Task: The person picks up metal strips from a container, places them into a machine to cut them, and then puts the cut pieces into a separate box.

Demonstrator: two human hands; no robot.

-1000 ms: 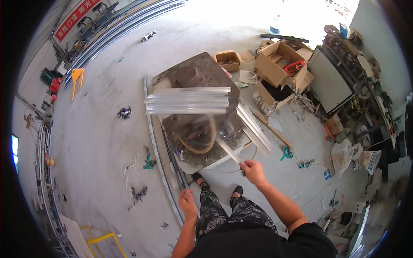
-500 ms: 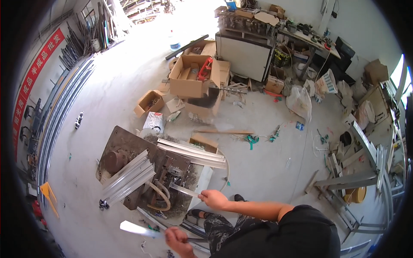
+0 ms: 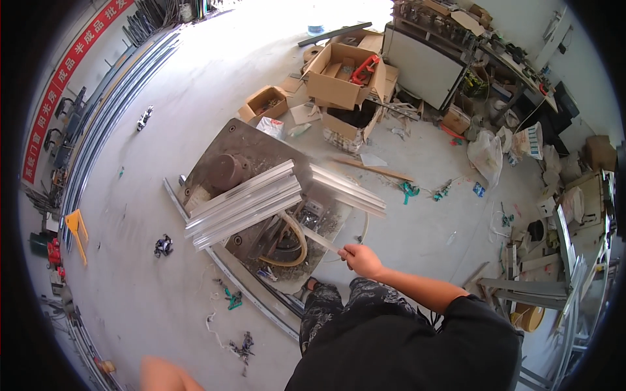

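Left hand (image 3: 164, 374) now farther out to the person's left

Silver bars (image 3: 244, 204) lie in two groups on a brown machine (image 3: 266, 150).

Strong daylight pours in at the far end of the room here, bleaching the pale grey concrete floor (image 3: 411, 238) to featureless white there; nearer by, the light is even, with soft shadows. The stacked, shiny silver metal strips (image 3: 244, 205) catch bright streaks, while the black short-sleeved shirt (image 3: 391, 345) swallows most detail. The person's bare left hand (image 3: 162, 376) is smeared by motion blur. Long, grey metal bars (image 3: 98, 137) bow toward the dark, rounded rim.
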